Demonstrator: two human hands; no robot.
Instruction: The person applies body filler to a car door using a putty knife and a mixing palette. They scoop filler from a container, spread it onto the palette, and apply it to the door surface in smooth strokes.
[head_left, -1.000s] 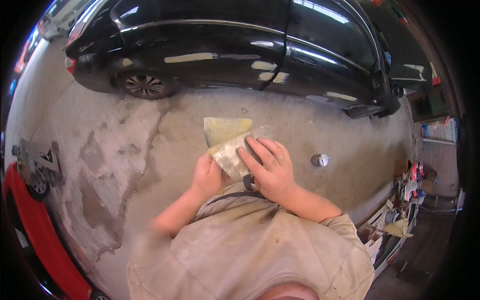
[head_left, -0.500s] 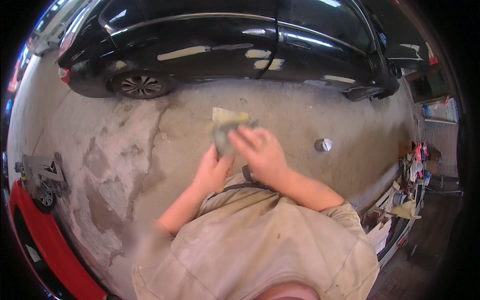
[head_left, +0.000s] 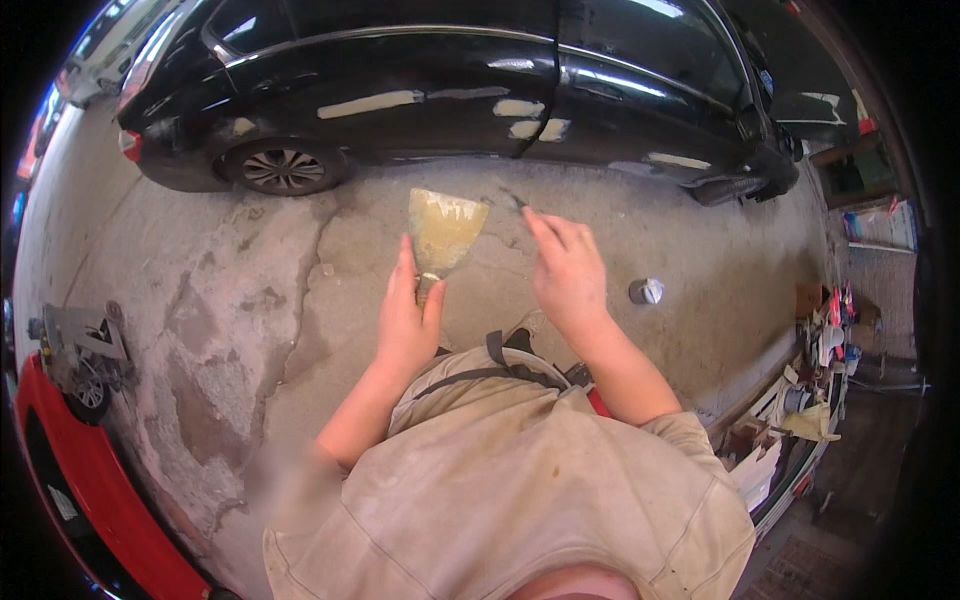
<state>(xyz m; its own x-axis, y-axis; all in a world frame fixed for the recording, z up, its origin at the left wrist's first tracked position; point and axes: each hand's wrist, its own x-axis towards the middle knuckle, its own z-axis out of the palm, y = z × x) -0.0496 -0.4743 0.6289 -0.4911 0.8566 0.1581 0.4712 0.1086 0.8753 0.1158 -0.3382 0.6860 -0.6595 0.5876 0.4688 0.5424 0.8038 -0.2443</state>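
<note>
Spreader blade (head_left: 443,228), wide and flat, yellowish and smeared with dried filler, is held upright in front of the person's chest, above the stained concrete floor (head_left: 230,300). Its broad edge points toward the black car (head_left: 480,90) and its narrow neck runs down into the left hand (head_left: 408,322). That hand is wrapped around the handle, with the thumb on one side of the neck and a finger rising along the other; the handle itself is hidden inside the fist. The right hand (head_left: 568,275) hovers just beside the blade, apart from it, fingers held loosely together and pointing up and left. A small dark thing (head_left: 513,200) shows at its fingertips; whether the fingers pinch it cannot be told. Counted: one spreader, two hands, both belonging to the wearer of the beige shirt (head_left: 520,480). One black car stands across the top of the view, with several pale filler patches (head_left: 370,103) along its doors and one wheel (head_left: 283,166) in sight at the rear. One small round metal can (head_left: 646,291) stands on the floor to the right of the right hand, well apart from it. One red vehicle edge (head_left: 90,490) curves along the lower left, with a grey metal stand (head_left: 85,350) beside it. Cluttered shelving (head_left: 815,390) lines the right rim, its contents too small to make out.
</note>
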